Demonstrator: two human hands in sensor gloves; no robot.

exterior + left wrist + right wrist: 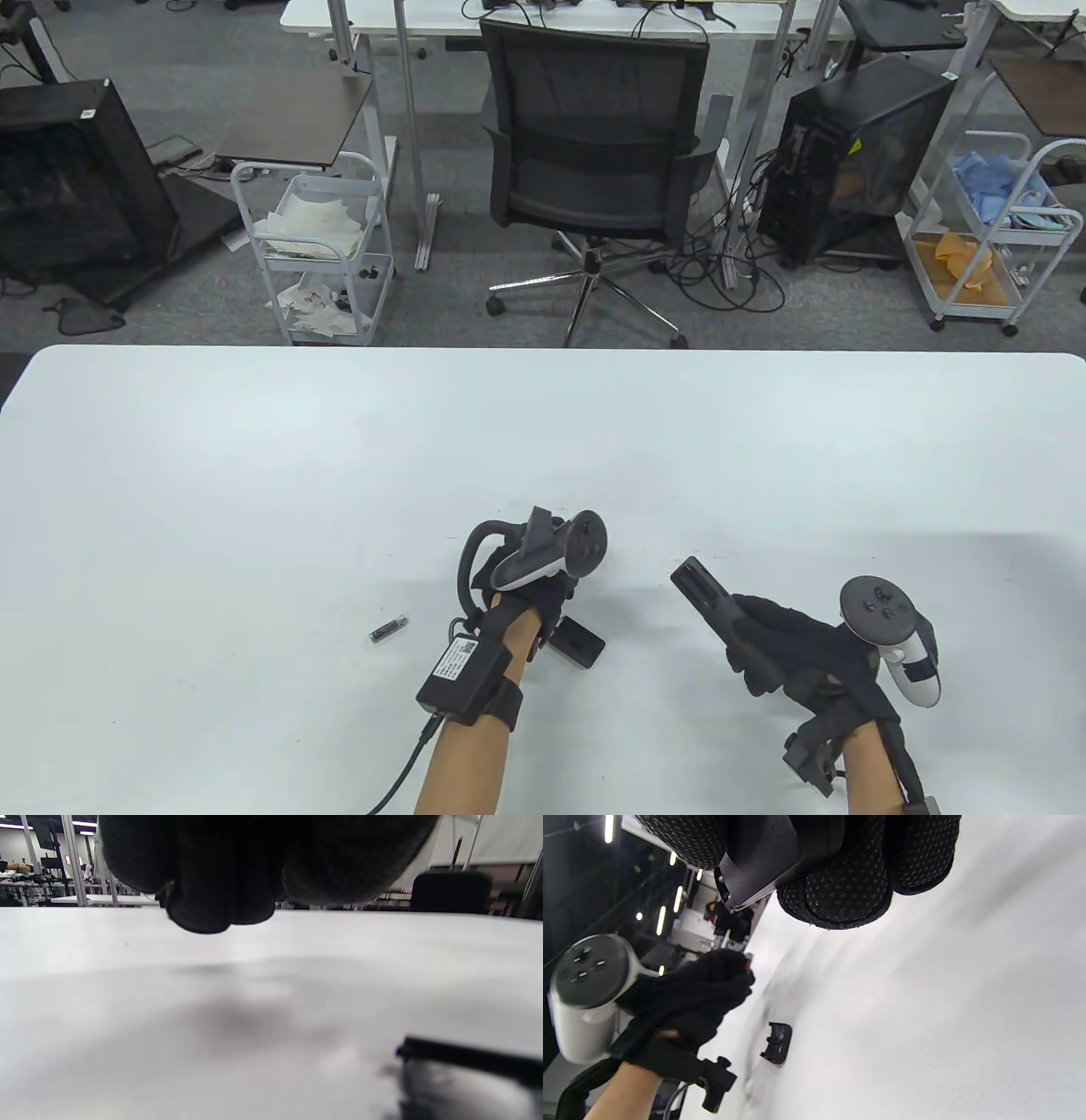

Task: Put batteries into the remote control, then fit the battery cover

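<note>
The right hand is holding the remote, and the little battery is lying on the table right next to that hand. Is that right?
Not quite. The right hand does hold the remote, but the battery lies on the table next to the left hand, on its outer side, far from the right one. The table view shows it.
</note>
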